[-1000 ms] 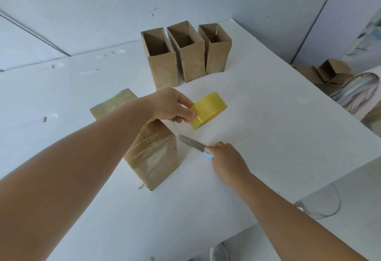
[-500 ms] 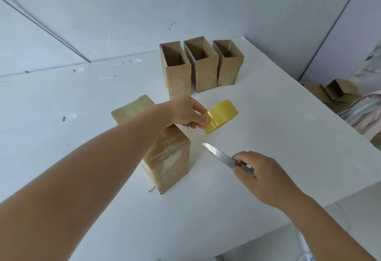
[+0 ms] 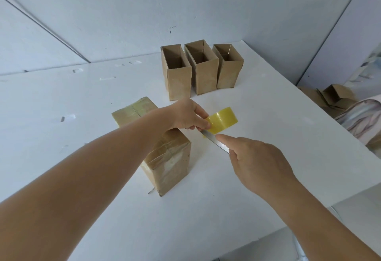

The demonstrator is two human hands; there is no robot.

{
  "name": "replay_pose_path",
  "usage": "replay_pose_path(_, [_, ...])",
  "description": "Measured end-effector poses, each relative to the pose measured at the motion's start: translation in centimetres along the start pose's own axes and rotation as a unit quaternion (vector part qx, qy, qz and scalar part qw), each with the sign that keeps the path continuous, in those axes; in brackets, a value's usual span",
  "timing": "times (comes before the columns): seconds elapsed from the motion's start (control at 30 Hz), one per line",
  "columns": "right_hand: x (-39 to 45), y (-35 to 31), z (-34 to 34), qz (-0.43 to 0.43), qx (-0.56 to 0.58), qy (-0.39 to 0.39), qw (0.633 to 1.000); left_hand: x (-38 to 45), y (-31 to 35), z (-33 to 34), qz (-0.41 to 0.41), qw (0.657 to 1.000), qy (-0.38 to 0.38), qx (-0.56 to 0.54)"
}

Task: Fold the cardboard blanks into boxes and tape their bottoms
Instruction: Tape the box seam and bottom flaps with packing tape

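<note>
Pinching the yellow tape roll (image 3: 222, 122) between thumb and fingers, the left hand (image 3: 185, 115) holds it just above the tabletop (image 3: 268, 116), near its middle. The right hand (image 3: 255, 161) grips a knife (image 3: 214, 141), its index finger laid along the metal blade; the blade's tip meets the lower edge of the roll beside the left thumb, though whether it touches tape pulled off the roll is hard to tell. The two hands are close together, almost touching.

Under the left forearm stands a taped box (image 3: 167, 163), bottom up, with clear tape glinting across its top face and down its sides. Toward the far edge three open boxes (image 3: 201, 71) stand upright in a row, sides touching or nearly so, their mouths facing up. Beyond the right edge, off the tabletop, lies a heap of loose cardboard (image 3: 334, 95).
</note>
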State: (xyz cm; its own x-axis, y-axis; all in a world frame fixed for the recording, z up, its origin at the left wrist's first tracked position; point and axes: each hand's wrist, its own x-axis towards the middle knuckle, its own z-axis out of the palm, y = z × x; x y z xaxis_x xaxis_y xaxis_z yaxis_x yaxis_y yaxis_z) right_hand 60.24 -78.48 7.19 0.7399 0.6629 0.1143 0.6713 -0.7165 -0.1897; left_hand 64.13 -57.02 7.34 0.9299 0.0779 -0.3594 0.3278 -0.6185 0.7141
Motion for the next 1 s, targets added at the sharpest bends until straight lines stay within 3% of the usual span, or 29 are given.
replay_pose_path(0.3, [2.3, -1.7, -0.5, -0.02, -0.158, -0.082, 0.984, 0.0, -0.1, 0.2, 0.014, 1.0, 0.009, 0.0])
replay_pose_path(0.43, [2.5, -1.2, 4.0, -0.024, -0.099, -0.171, 0.98, -0.2, -0.5, -0.5, 0.043, 0.997, 0.013, -0.068])
replay_pose_path(0.8, [3.3, 1.9, 12.8, 0.071, -0.009, -0.152, 0.986, -0.4, -0.7, -0.5, 0.033, 0.994, 0.017, -0.098])
replay_pose_path(0.87, [3.4, 1.5, 12.2, 0.107, 0.125, -0.107, 0.981, -0.4, -0.7, -0.4, 0.032, 0.994, 0.021, -0.099])
replay_pose_path(0.9, [3.5, 0.8, 11.4, 0.147, 0.255, -0.086, 0.952, -0.4, -0.7, -0.4, 0.032, 0.994, 0.024, -0.099])
replay_pose_path(1.0, [4.0, -2.4, 9.2, 0.242, 0.615, -0.075, 0.747, -0.5, -0.6, -0.4, 0.034, 0.995, 0.033, -0.085])
